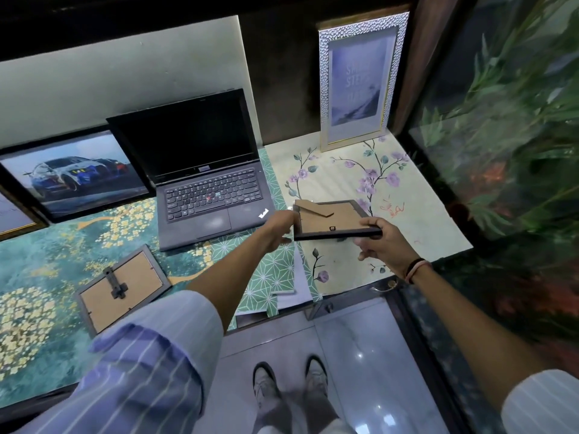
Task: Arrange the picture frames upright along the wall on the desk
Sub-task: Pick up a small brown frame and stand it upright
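Both hands hold one small dark picture frame (336, 219) in the air above the floral part of the tabletop (423, 220). The right hand (380, 239) has its grip closed on the frame's near right corner, thumb on the brown backing and fingers curled beneath the edge. The left hand (280, 227) meets the frame's left edge, its grip closed there too, though the fingertips are hidden behind the frame. The frame is tilted close to flat, back side up, showing a cardboard backing with a fold-out stand flap (315, 208) and a small hanger clip. A dark and pink band (415, 269) circles the right wrist; both arms wear pale striped sleeves pushed up.

Just left of the held frame sits an open black laptop (203, 173), screen dark, with a small slanted logo on its palm rest, too small to read. Nearer the front edge, a grey frame (122, 289) lies face down on the teal, gold-flowered mat, its backing and stand showing. Against the wall at the left leans a black-framed car picture (76, 175), with the corner of a gold-edged frame (15, 214) beside it. At the back right a tall silver textured frame (357, 83) stands upright against the wall; its print carries faint pale lettering that cannot be read. Red scribbles (391, 209) mark the floral cover beyond the held frame.
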Demonstrator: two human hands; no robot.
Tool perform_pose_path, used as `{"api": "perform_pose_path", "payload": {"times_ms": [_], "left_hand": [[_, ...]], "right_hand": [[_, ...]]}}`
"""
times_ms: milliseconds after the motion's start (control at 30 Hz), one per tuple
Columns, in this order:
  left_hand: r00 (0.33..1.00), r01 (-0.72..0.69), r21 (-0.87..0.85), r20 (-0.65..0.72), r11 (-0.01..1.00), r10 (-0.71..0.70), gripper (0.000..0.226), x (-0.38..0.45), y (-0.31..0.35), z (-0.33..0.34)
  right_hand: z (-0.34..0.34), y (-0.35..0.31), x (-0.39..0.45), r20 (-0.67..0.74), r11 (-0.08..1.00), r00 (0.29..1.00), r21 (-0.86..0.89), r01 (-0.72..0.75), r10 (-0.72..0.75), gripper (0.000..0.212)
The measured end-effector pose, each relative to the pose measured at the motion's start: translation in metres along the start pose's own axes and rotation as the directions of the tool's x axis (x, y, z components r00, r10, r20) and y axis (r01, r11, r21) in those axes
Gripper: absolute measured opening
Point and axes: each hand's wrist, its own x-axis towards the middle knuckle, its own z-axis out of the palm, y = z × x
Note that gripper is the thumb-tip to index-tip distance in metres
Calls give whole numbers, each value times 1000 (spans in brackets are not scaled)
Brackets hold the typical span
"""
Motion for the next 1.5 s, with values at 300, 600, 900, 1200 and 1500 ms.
{"api": "perform_pose_path", "payload": {"times_ms": [300,600,900,1200,1500], "left_hand": [[997,34,-57,77,998,-29,19,39,19,13],[970,-165,-56,171,985,172,69,34,31,11],[972,-181,-216,110,960,208,53,41,27,2],[960,-197,-273,139,941,242,82,60,3,0],[944,-330,-164,-55,930,325,51,47,-21,17]], "right_hand": [[-14,0,13,25,963,987,-214,162,-161,27],[-28,-28,24,65,893,959,-353,280,-275,22],[-13,-49,53,-142,947,940,-130,293,-311,9],[-13,-10,94,-222,933,947,-326,151,-230,29],[-3,11,104,-277,901,938,-427,75,-209,30]]}}
